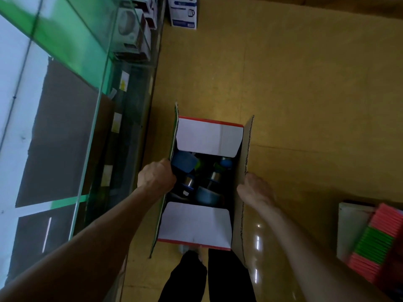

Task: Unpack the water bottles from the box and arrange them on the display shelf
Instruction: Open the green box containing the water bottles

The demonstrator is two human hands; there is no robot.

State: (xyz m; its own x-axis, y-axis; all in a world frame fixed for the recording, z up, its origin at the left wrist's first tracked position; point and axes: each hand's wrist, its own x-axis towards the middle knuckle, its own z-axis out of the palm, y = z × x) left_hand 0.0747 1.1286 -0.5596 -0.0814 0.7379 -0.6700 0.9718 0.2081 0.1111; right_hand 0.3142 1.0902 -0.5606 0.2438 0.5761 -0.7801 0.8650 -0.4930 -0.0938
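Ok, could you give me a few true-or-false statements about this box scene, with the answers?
1. The box has its flaps open. True.
2. The box is empty. False: bottles lie inside.
3. The left hand grips the box's left side. True.
4. The box stands on a shelf. False: it sits on the floor.
5. The right hand holds a bottle. False: it is at the box's right flap.

One box (209,136), one left hand (156,178), one right hand (254,190), one kettle carton (183,12), bottles (189,182) uncountable.
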